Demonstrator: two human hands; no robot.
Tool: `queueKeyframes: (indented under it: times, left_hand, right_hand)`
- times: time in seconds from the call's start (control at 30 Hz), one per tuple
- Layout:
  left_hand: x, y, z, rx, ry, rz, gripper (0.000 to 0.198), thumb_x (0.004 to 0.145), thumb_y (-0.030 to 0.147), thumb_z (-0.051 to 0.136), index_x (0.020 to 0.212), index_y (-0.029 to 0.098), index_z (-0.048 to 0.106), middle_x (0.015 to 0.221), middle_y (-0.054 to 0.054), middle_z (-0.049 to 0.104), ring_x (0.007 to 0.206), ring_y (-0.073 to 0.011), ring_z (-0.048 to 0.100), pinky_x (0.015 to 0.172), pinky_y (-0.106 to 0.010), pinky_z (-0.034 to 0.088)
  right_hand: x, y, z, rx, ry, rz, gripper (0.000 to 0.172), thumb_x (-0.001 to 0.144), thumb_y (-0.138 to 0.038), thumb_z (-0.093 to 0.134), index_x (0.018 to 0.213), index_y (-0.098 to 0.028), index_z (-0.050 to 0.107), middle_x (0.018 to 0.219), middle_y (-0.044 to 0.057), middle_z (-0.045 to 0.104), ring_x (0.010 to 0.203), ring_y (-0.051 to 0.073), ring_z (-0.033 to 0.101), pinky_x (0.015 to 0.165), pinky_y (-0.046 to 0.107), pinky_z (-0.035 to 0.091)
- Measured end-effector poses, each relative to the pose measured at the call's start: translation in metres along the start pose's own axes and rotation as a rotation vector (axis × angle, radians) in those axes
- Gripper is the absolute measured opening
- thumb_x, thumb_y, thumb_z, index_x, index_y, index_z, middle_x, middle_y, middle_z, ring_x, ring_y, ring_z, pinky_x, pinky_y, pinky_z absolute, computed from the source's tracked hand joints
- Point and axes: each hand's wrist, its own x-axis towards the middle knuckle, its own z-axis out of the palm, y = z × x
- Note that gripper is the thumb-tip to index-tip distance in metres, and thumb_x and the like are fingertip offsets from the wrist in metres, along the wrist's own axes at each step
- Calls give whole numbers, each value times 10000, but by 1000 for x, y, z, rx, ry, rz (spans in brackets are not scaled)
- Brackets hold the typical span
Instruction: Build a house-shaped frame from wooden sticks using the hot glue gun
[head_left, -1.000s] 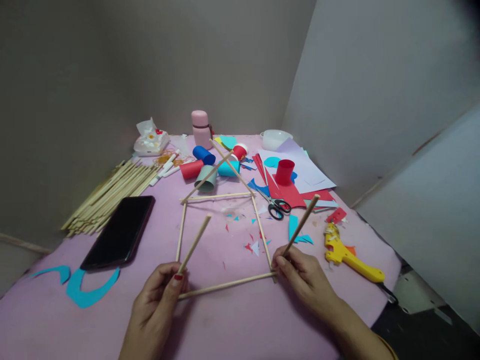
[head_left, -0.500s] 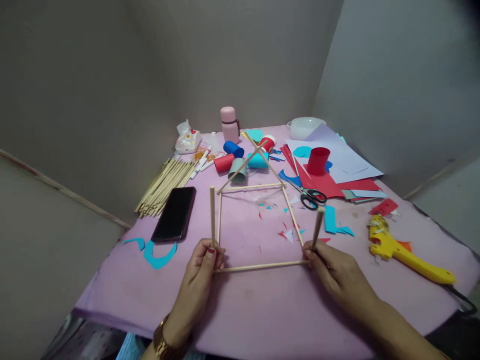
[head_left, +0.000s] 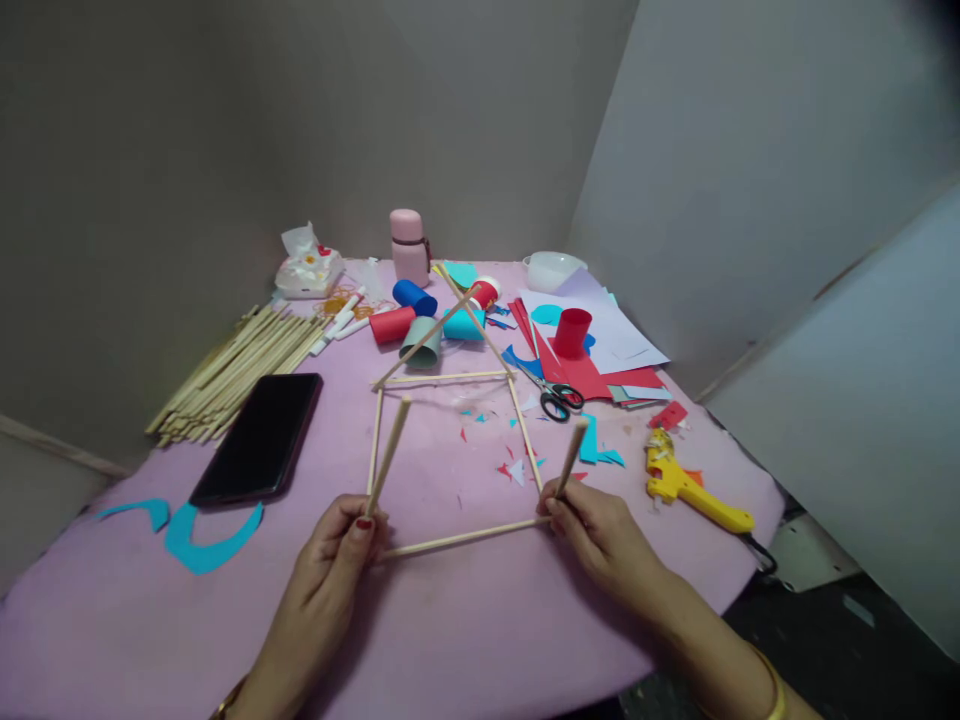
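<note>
pink cloth [head_left: 457, 630] spreads between hands and near edge | slim wooden frame [head_left: 465, 540] — four-sided base | left hand [head_left: 337, 560], right hand [head_left: 604, 530]: fingers clamped on raised corner sticks [head_left: 388, 456]

Left hand [head_left: 337, 565] and right hand [head_left: 596, 525] conceal the near corners of the wooden-stick frame [head_left: 465, 538]. The view's lower edge truncates the left gold wristband [head_left: 229, 697] and desk [head_left: 450, 650].

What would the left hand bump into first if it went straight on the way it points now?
Beyond the pale, round wooden stick it grips, the left hand would probably meet the thin wooden far crossbar of the four-sided frame, if that stayed put; depth is unclear.
</note>
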Motion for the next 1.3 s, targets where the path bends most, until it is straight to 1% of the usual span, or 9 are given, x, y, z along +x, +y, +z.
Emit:
queueKeyframes:
  times: [0.1, 0.2, 0.3, 0.5, 0.7, 0.97, 1.07, 1.17, 1.3]
  left_hand:
    - [0, 3, 2, 24, 20, 7, 240, 867, 483, 508, 853, 244, 516, 737, 44, 520, 690, -123, 493, 622, -206, 393]
    - [0, 8, 5, 101, 0, 27, 288, 855, 512, 502, 815, 228, 530, 697, 39, 507, 639, -125, 460, 590, -210, 379]
    - [-1, 13, 7, 134, -18, 36, 309, 848, 521, 495, 786, 221, 531, 642, 46, 462, 597, -127, 418, 557, -211, 361]
    - [-6, 18, 11, 142, -30, 7, 271, 846, 480, 501, 777, 221, 535, 621, 50, 417, 565, -131, 379, 527, -214, 340]
    - [-6, 18, 10, 178, -43, 17, 243, 848, 452, 502, 781, 223, 545, 626, 47, 420, 567, -135, 386, 529, -217, 340]
    - [-5, 15, 8, 152, -62, 14, 283, 845, 490, 507, 777, 218, 541, 625, 42, 460, 577, -134, 414, 550, -221, 352]
    - [-6, 16, 9, 123, -66, 28, 283, 860, 483, 495, 780, 216, 545, 646, 33, 489, 619, -140, 451, 596, -226, 376]
    - [-6, 16, 8, 94, -89, 61, 301, 903, 465, 434, 781, 213, 546, 685, 25, 504, 676, -141, 481, 667, -234, 390]
    - [-4, 16, 4, 76, -145, 42, 329, 942, 445, 351, 803, 220, 547, 740, 19, 535, 736, -146, 514, 734, -250, 397]
  right_hand:
    - [0, -3, 6, -58, 11, -63, 178, 910, -145, 356, 811, -200, 494, 657, 7, 562, 575, 143, 539, 543, 227, 412]
    - [0, -4, 11, -112, 14, -98, 188, 913, -145, 355, 799, -206, 491, 655, 10, 567, 568, 146, 532, 543, 231, 409]
    - [0, -2, 13, -132, -2, -95, 192, 921, -157, 345, 807, -207, 491, 657, 16, 575, 573, 153, 542, 547, 237, 412]
    - [0, -3, 16, -145, -6, -93, 190, 928, -173, 346, 813, -203, 494, 666, 25, 587, 570, 157, 545, 546, 240, 412]
    - [4, -5, 16, -161, 9, -75, 216, 921, -156, 357, 748, -214, 473, 617, 2, 561, 524, 145, 519, 517, 233, 394]
    - [4, -6, 15, -152, 24, -86, 196, 910, -139, 367, 779, -208, 496, 647, 14, 585, 544, 152, 541, 533, 237, 409]
    - [4, -6, 15, -152, 12, -80, 194, 915, -144, 367, 790, -206, 501, 661, 16, 588, 560, 155, 547, 544, 238, 412]
    - [3, -5, 14, -151, -1, -76, 184, 915, -134, 368, 817, -203, 506, 674, 18, 592, 584, 156, 554, 562, 238, 415]
    - [1, -3, 14, -149, -3, -67, 181, 913, -135, 378, 810, -201, 512, 683, 23, 599, 608, 162, 566, 584, 242, 421]
